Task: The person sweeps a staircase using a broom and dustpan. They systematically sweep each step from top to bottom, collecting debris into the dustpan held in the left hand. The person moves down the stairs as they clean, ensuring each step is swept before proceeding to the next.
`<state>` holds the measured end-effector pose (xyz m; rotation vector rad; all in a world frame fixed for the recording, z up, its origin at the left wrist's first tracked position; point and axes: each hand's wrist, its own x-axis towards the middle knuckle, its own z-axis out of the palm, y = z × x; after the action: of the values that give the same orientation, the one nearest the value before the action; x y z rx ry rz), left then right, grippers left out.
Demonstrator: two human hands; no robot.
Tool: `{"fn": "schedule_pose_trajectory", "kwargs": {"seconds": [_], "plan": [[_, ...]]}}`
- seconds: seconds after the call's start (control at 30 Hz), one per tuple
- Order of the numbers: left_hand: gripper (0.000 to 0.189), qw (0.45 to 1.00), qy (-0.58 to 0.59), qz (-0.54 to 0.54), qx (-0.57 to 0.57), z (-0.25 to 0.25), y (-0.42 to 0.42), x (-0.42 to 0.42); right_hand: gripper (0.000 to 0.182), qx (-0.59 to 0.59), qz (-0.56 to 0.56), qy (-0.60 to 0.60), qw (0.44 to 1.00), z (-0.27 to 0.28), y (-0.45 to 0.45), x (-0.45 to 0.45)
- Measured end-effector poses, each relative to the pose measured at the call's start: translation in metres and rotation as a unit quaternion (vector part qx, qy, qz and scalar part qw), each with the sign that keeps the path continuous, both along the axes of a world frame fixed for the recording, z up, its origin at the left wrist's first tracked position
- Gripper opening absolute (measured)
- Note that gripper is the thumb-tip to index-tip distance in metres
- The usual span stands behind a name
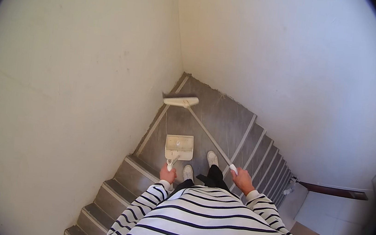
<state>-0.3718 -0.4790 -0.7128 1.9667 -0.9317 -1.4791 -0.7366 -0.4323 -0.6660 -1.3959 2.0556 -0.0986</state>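
My right hand (243, 181) is closed round the white grip of a broom (180, 101). Its pole slants up and left to a cream head with dark bristles, at the left wall's foot on the grey stair landing (212, 120). My left hand (168, 174) holds the white handle end of a long-handled dustpan (179, 147). The cream pan lies before my feet, its toothed comb across the middle and a small pale bit in it. Both my shoes stand on the landing, just right of the dustpan.
Steps with pale ribbed edge strips (122, 195) lie at the lower left. A narrowing flight (267, 158) runs along the right wall. Pale walls (184, 30) meet in a corner beyond the landing. A dark red-brown rail-like piece (334, 191) is at the right.
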Motion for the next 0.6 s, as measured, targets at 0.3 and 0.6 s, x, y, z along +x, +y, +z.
{"fn": "schedule_pose_trajectory", "kwargs": {"seconds": [0.3, 0.6], "plan": [[0.021, 0.999, 0.001, 0.023, 0.029, 0.002, -0.004, -0.006, 0.040, 0.093, -0.247, -0.328, 0.907, 0.065, 0.081, -0.050], [0.023, 0.999, 0.041, 0.004, 0.016, -0.013, -0.004, 0.000, 0.036, -0.109, -0.201, -0.496, 0.838, 0.138, -0.040, -0.007]]}}
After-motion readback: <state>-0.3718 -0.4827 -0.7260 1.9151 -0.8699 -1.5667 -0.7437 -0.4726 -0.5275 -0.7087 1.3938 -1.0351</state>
